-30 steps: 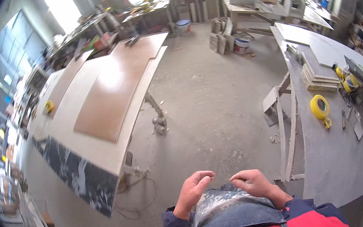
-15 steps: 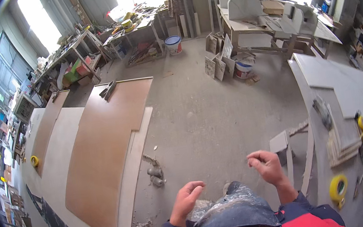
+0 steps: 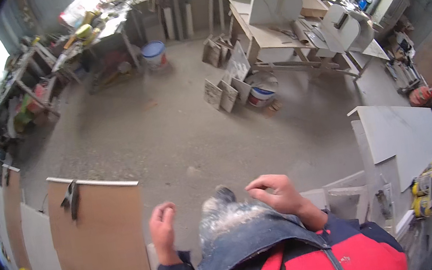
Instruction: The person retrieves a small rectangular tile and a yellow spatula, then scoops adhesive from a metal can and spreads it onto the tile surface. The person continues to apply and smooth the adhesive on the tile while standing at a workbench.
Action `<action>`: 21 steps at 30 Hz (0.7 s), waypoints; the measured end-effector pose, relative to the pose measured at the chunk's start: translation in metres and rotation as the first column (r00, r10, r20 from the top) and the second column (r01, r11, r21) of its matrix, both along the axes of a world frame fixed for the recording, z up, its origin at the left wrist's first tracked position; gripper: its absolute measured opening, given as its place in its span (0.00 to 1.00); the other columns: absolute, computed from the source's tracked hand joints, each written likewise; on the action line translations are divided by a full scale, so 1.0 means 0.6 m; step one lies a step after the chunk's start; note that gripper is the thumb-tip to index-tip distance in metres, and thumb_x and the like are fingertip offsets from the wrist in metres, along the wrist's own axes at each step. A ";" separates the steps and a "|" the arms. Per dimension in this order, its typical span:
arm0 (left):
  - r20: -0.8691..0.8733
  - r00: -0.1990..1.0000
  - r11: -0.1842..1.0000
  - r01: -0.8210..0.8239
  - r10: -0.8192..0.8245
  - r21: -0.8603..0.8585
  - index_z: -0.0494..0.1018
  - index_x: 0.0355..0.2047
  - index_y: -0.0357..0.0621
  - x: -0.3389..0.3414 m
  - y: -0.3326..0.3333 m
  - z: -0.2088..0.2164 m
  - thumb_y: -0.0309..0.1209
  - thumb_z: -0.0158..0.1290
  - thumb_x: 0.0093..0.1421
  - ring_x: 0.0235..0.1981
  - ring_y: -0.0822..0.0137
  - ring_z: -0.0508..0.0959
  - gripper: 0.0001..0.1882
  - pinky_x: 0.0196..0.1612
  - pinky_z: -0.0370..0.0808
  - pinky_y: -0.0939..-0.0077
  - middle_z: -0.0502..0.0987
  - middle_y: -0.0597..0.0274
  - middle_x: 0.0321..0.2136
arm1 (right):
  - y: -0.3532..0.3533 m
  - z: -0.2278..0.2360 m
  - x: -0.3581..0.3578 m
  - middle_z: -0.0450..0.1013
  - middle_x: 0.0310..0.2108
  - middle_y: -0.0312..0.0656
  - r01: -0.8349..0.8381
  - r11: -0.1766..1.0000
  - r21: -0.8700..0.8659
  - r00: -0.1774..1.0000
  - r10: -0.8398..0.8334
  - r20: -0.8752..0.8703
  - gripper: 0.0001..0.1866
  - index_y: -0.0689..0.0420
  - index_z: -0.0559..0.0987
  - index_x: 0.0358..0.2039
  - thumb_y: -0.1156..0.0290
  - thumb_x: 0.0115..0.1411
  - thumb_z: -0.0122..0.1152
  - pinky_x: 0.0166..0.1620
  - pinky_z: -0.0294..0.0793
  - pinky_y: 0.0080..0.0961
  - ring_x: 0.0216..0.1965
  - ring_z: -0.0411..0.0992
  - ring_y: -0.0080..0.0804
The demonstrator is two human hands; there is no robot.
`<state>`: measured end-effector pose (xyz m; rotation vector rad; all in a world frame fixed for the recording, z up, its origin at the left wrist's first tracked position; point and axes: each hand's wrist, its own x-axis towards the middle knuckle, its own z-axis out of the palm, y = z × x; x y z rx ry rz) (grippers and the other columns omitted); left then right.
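Observation:
Both hands are raised in front of my body, with no object visible in either. My left hand (image 3: 163,229) is half curled, its fingers loosely apart, close to the right edge of a brown panel (image 3: 97,236). My right hand (image 3: 279,193) bends inward over my dusty dark apron (image 3: 252,229), its fingers loosely bent and a gap by the thumb. On the brown panel's far end sits a dark clamp (image 3: 71,200), beside a pale edge strip (image 3: 94,182). Neither hand touches the panel or the clamp.
White boards (image 3: 403,132) rest at the right, near yellow tape rolls (image 3: 420,199). Ahead, a worktable (image 3: 274,39) carries curved white panels. Tiles (image 3: 221,95) and a bucket (image 3: 261,96) stand on the floor before it. A blue-lidded bucket (image 3: 154,55) stands farther left.
My view has turned right and moved forward. The brown panel now lies lower and farther left, and the worktable is nearer. My hands have shifted left in view, still without anything visible in them.

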<state>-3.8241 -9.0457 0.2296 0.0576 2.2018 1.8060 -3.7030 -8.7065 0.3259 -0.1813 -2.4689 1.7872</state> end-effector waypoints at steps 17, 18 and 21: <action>-0.049 0.817 0.796 -0.572 0.575 -0.195 0.79 0.47 0.35 -0.656 0.088 0.102 0.28 0.55 0.68 0.45 0.71 0.78 0.11 0.52 0.75 0.76 0.81 0.63 0.42 | 0.116 -0.061 -1.020 0.83 0.38 0.47 -0.612 0.789 -0.047 0.783 0.614 0.099 0.12 0.58 0.85 0.43 0.66 0.66 0.63 0.45 0.79 0.33 0.39 0.82 0.39; -0.028 0.799 0.780 -0.594 0.601 -0.195 0.79 0.48 0.35 -0.674 0.087 0.124 0.28 0.55 0.68 0.45 0.71 0.78 0.11 0.52 0.75 0.76 0.81 0.63 0.42 | 0.101 -0.056 -1.078 0.83 0.38 0.46 -0.658 0.750 -0.066 0.741 0.660 0.125 0.11 0.58 0.85 0.43 0.66 0.65 0.63 0.45 0.80 0.33 0.39 0.82 0.39; 0.033 0.743 0.734 -0.651 0.668 -0.196 0.79 0.48 0.34 -0.697 0.091 0.160 0.29 0.56 0.68 0.44 0.72 0.78 0.13 0.51 0.75 0.76 0.81 0.61 0.42 | 0.051 0.002 -1.229 0.83 0.38 0.48 -0.817 0.575 0.030 0.574 0.809 0.125 0.11 0.57 0.86 0.42 0.66 0.64 0.63 0.46 0.80 0.36 0.40 0.82 0.44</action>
